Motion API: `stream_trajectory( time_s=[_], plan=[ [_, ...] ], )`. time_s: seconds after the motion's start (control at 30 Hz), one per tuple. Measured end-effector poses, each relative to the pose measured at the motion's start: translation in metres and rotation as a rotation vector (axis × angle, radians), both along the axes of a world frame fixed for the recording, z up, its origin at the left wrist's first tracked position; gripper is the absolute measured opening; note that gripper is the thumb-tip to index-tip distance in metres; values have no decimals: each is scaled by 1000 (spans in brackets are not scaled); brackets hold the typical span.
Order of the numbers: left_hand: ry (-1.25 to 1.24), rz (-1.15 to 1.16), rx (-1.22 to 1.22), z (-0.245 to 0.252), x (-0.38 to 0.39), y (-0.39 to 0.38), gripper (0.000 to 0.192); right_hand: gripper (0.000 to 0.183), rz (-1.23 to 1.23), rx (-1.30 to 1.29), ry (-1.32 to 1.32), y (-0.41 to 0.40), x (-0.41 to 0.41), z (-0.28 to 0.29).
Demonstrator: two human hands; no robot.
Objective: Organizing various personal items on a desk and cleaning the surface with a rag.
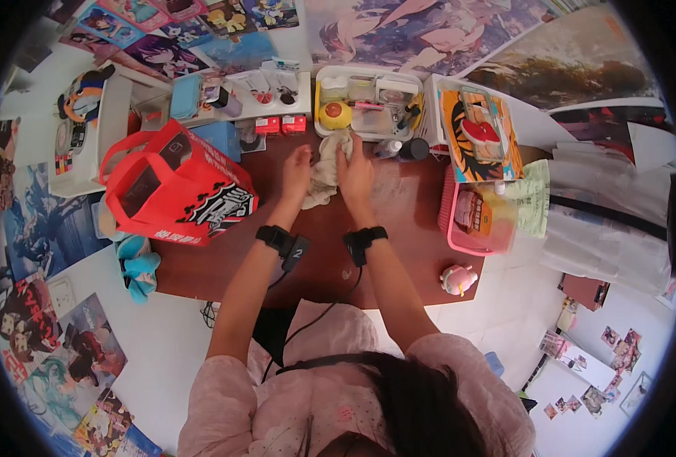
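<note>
A crumpled pale cloth [322, 181] lies on the reddish-brown desk [315, 257], near the back edge. My right hand [357, 174] grips its upper right side, the thumb pressed against the fabric. My left hand [296, 174] is at the cloth's left side with fingers curled; whether it holds any fabric is unclear. Just beyond the cloth sits a white tray [366, 135] containing a round yellow item [335, 116] and small articles. Each wrist wears a black strap with a small device.
Left stands a red tote bag [200, 188]; two small red boxes [280, 125] sit behind. A white-capped bottle [388, 149] and dark jar [414, 149] flank the tray's front. Rightward are a pink basket [446, 217] and pink figurine [459, 280]. A cable [315, 320] hangs over the front edge.
</note>
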State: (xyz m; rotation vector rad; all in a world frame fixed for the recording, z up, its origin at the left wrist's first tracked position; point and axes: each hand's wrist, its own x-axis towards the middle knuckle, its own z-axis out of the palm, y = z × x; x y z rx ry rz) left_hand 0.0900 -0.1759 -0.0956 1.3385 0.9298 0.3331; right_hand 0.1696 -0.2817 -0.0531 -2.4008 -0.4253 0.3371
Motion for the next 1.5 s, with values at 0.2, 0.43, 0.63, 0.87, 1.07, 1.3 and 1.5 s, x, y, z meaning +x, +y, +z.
stream_trajectory(
  time_s=[0.2,0.43,0.63,0.87,1.07,1.3,1.5],
  plan=[
    [-54,239,-426,-25,37,-5,35,38,26,57,-92,-1,13,-4],
    [-89,348,-663,-16,48,-2,35,35,179,1,-86,16,24,0],
    [-24,360,-685,-17,51,2,32,36,233,-88,-150,19,23,-12],
    [-116,367,-749,-21,52,4,24,37,-20,-97,-113,2,23,-21],
    [-66,366,-689,-29,50,7,31,37,191,-57,-77,27,21,-5],
    [-79,374,-742,-14,53,5,24,36,11,-66,-101,6,27,-15],
    [-40,334,-742,-25,48,16,36,28,104,-12,-53,27,20,-15]
  ],
)
